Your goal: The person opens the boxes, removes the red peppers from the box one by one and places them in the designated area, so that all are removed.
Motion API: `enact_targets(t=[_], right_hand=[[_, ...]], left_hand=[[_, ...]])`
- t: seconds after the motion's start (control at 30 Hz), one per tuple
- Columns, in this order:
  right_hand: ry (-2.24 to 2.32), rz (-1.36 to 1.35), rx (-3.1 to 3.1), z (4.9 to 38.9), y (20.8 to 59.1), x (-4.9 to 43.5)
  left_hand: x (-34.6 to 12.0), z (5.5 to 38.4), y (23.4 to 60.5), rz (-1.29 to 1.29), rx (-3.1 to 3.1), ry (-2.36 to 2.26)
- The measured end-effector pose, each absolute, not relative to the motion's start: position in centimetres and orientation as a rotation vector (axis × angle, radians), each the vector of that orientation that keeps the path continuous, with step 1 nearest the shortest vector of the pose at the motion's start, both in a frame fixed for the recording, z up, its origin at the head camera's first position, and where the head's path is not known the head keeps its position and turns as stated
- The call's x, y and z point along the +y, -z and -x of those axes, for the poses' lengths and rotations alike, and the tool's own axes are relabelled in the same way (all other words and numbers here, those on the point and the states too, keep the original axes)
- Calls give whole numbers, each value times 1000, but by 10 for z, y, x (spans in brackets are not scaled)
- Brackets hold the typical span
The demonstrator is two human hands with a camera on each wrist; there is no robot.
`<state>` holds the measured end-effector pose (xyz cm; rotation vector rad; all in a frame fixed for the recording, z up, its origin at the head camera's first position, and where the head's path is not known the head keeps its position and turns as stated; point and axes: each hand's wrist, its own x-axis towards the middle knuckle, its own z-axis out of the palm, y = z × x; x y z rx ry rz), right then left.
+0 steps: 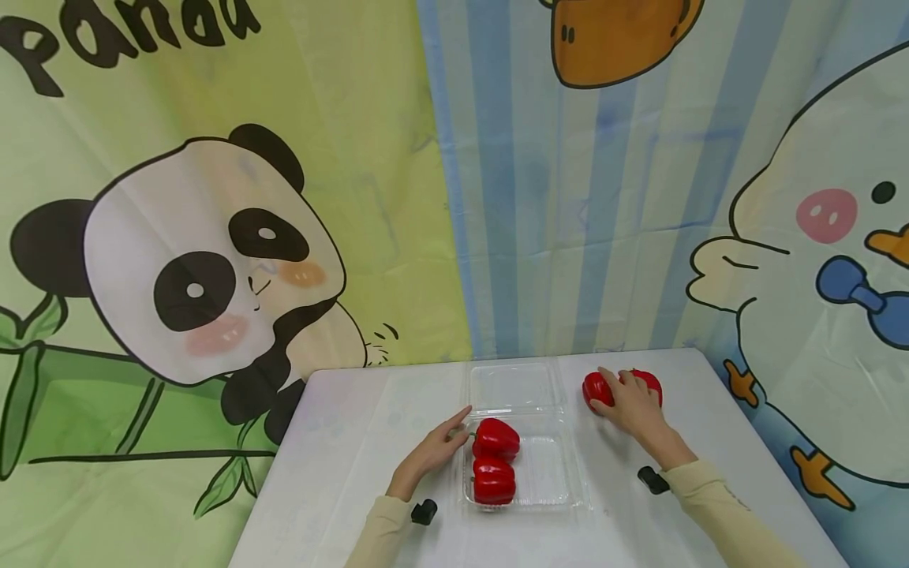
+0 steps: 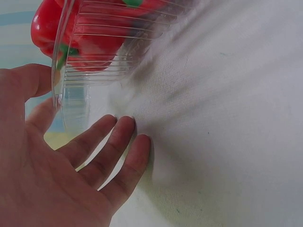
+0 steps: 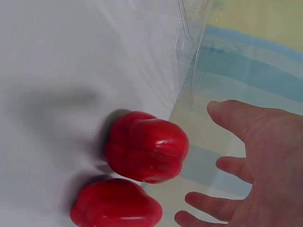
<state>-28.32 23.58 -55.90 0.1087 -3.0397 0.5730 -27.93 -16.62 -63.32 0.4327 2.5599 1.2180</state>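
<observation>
A clear plastic clamshell box (image 1: 552, 472) lies unfolded on the table, with two red bell peppers in its left half: one behind (image 1: 497, 439) and one in front (image 1: 493, 483). At the box's left side is my left hand (image 1: 432, 456), its thumb and index finger at the rim (image 2: 57, 52) and its other fingers spread near the tabletop. My right hand (image 1: 635, 406) reaches over two more red bell peppers, a left one (image 1: 595, 390) and a right one (image 1: 651, 380). In the right wrist view its fingers are spread, apart from both peppers (image 3: 147, 147).
The lid (image 1: 514, 386) lies flat behind the box. Beneath everything is a white table (image 1: 355, 473). A cartoon-printed curtain (image 1: 383, 197) hangs right behind the table's back edge and along the right side.
</observation>
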Motion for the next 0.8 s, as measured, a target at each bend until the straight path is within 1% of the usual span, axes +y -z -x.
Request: enact_targets(t=[0.33,0.8], right_hand=[[-582,-113,-3051,281,554,229],[-661,-240,-3062,275,550,215]], left_hand=[[-165,278,632,-419,2559,-1217],[-165,277,631,-401,2557,-1210]])
